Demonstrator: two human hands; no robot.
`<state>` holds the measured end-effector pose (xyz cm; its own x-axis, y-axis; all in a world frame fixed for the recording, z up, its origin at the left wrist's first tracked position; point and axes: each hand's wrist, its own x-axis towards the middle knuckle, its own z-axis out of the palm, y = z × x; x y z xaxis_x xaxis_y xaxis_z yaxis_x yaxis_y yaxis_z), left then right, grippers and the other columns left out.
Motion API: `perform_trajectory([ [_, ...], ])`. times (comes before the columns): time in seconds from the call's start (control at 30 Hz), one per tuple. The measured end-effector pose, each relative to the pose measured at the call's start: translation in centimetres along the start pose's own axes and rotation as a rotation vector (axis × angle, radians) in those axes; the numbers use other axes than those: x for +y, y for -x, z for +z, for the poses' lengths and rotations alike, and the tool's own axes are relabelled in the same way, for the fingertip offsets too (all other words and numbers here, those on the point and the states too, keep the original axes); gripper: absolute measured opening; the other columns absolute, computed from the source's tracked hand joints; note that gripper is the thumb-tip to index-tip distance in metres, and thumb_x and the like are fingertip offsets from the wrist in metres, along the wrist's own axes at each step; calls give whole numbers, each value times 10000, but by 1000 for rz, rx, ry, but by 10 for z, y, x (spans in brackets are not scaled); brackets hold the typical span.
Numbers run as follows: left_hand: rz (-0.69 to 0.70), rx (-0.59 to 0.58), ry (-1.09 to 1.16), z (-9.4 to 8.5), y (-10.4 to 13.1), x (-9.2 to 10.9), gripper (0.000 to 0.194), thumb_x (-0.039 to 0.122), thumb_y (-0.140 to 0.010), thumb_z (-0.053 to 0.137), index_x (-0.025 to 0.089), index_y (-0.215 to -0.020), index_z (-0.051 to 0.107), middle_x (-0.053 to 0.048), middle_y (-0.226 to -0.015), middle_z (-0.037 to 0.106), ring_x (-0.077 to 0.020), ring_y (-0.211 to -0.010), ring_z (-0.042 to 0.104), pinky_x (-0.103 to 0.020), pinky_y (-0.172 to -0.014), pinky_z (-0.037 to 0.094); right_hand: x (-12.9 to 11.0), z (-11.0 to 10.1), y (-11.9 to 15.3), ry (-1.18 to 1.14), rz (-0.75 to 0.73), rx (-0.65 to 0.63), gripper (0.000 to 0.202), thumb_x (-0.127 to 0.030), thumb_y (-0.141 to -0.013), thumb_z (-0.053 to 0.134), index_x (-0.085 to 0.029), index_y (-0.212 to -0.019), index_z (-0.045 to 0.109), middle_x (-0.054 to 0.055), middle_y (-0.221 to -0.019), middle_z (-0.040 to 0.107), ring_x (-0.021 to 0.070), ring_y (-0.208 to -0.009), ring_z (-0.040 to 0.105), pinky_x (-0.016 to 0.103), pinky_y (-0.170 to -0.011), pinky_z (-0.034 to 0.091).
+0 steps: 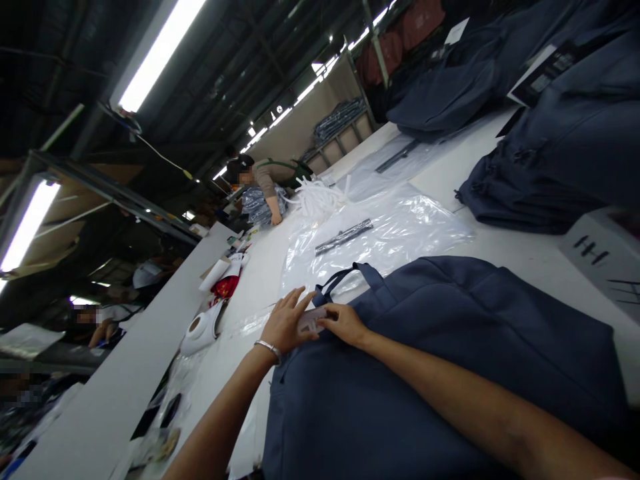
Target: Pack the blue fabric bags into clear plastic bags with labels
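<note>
A dark blue fabric bag [450, 320] lies in front of me, its handle loop [373, 277] at the far left corner. Close to that loop is a small, pale, partly see-through label [309, 321] with faint markings. My right hand [345, 325] pinches the label's right edge between thumb and fingers. On the other side, my left hand [286, 327], with a silver bracelet at the wrist, has its fingers stretched apart against the label's left side. Part of the label is covered by my fingers.
Clear plastic bags [390, 230] lie beyond the bag, with white strips [320, 200] behind. More dark blue bags [565, 140] and a marked box [605, 257] stand at right. A tape roll [197, 327] is at left. A co-worker [273, 177] leans over the table's far end.
</note>
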<state>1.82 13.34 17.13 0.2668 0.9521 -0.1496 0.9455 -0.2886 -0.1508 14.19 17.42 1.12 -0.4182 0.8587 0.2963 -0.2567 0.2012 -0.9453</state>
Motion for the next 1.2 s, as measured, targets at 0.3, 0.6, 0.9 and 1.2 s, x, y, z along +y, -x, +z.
perform_trajectory([
  [0.3, -221, 195, 105, 45, 48, 33, 420, 168, -895, 470, 267, -1303, 504, -57, -1202, 676, -238, -1063, 646, -377, -875, 541, -24, -47, -13, 350, -105, 300, 293, -294, -949, 460, -208, -1181, 617, 80, -1154, 664, 206, -966, 622, 344, -889, 486],
  [0.6, -10, 397, 169, 116, 50, 94, 341, 99, -881, 502, 241, -1165, 626, -44, -1141, 698, -228, -1032, 628, -513, -1035, 485, -15, -117, -28, 1038, 187, 194, 641, -84, -810, 551, -127, -1435, 421, 201, -1261, 599, 328, -1104, 578, 433, -934, 452],
  [0.9, -176, 602, 433, 155, 44, 107, 274, 205, -912, 537, 274, -1154, 646, -43, -1179, 685, -212, -1109, 613, -456, -1016, 507, -49, -134, -32, 497, 74, 238, 860, -362, -791, 678, -236, -1525, 248, 85, -1234, 670, 252, -1106, 634, 396, -973, 475],
  [1.2, -163, 681, 539, 163, 40, 104, 250, 212, -907, 529, 254, -1114, 663, -47, -1162, 689, -210, -1104, 601, -428, -995, 507, -80, -146, 0, 638, 301, 33, 856, -517, -809, 660, -107, -1490, 341, 116, -1020, 748, 273, -989, 680, 391, -913, 497],
])
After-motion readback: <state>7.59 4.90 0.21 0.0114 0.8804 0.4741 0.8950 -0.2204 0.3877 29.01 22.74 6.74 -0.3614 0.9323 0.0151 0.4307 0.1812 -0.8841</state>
